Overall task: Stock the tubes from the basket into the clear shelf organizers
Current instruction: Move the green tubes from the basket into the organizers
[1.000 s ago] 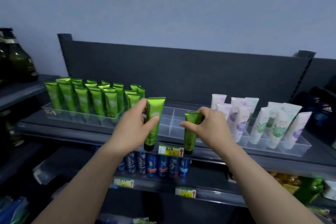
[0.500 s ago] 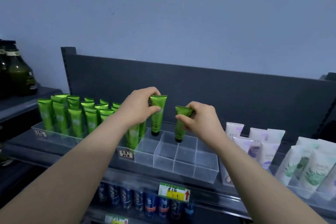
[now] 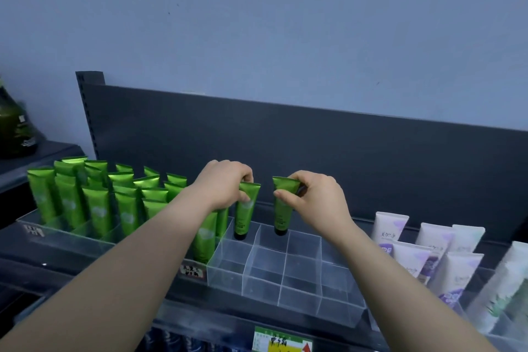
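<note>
Two glossy green tubes, the left tube (image 3: pixel 246 216) and the right tube (image 3: pixel 283 208), are held upright over the back row of the clear organizer (image 3: pixel 300 286). Each has a flat crimped end on top, a pale mark on its body and a dark cap at the bottom. The left tube's cap sits down in the rear left compartment, just beside the stocked green tubes (image 3: pixel 97 203) that fill the neighbouring tray. The right tube leans slightly, with its cap dipping into the next compartment along. Whether either cap touches the compartment floor cannot be told. The left hand (image 3: pixel 225 183) reaches in from the lower left on an outstretched forearm, knuckles up. Its fingers curl over the crimped end and the thumb presses the tube's front, pinching it near the top. The right hand (image 3: pixel 317 197) comes from the lower right in a mirrored pose, thumb on the front of its tube and fingers curled behind the crimp. The hands are near each other but apart. White tubes (image 3: pixel 414 254) stand farther right on the same dark shelf (image 3: pixel 71 268).
</note>
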